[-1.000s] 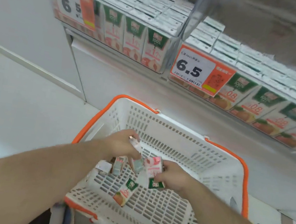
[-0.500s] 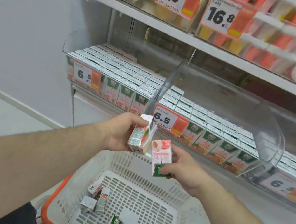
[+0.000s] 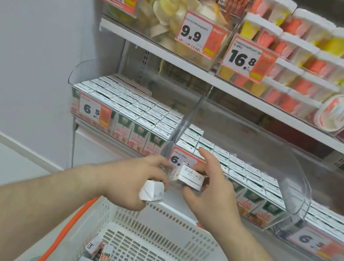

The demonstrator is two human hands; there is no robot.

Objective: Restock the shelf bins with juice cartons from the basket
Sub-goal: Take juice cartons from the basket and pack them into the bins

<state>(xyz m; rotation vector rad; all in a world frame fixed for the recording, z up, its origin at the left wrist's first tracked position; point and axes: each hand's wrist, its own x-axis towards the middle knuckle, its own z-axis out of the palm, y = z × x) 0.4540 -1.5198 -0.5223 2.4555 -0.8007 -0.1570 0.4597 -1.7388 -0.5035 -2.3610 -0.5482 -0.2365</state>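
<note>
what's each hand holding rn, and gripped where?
Left hand: juice carton, grip around its upper body. Right hand: second carton, grip across its sides.

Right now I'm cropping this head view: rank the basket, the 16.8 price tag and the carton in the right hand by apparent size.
1. Basket, largest, though nearest the camera.
2. 16.8 price tag.
3. Carton in the right hand, close to the tag, so unsure.

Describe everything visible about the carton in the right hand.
The carton is a small white box, apparently paperboard, turned so a printed white end panel with dark code marks faces the camera. The right hand grips it with thumb below and fingers behind, index finger raised. It is held tilted in the air before the shelf bins, above the basket.
</note>
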